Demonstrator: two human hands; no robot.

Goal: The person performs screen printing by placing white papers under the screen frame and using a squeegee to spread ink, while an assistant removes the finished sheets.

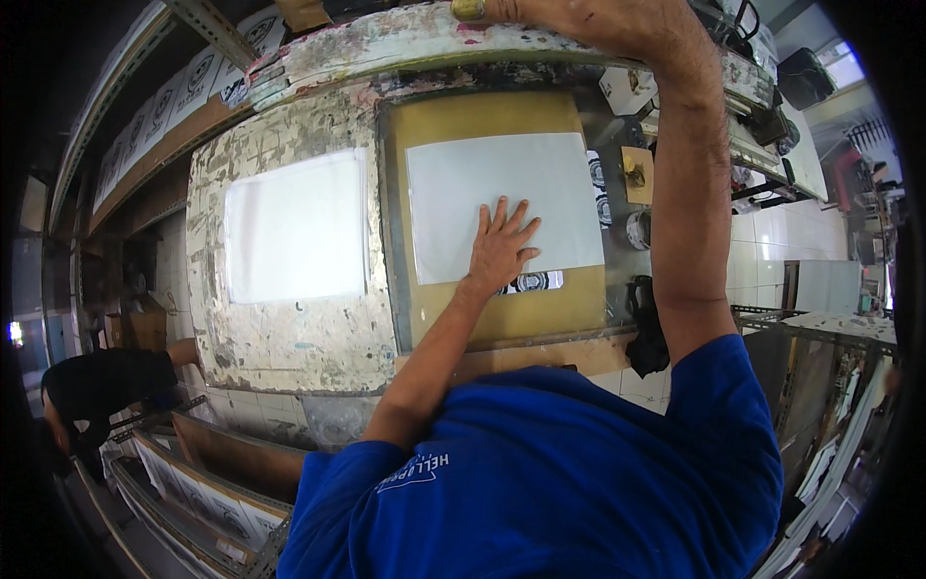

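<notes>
My left hand [502, 246] lies flat on a white sheet [444, 193], its fingers spread. Under the sheet is a yellowish board [434, 314]. A printed piece with a black emblem [540, 281] shows below the sheet's near edge, and another print [600, 188] shows past its right edge. My right hand [608, 21] is raised at the top of the view, by a paint-smeared white bar [386, 43]. Its thumb points left with a stained nail; the other fingers are mostly cut off, and what they grip cannot be made out.
To the left, a stack of white sheets [294, 227] lies on a paint-spotted board [207, 241]. A roll of tape [639, 230], a brown card [637, 174] and a black cloth [646, 333] sit on the right. Another person in dark clothing [106, 386] bends at the far left. Shelving racks flank the table.
</notes>
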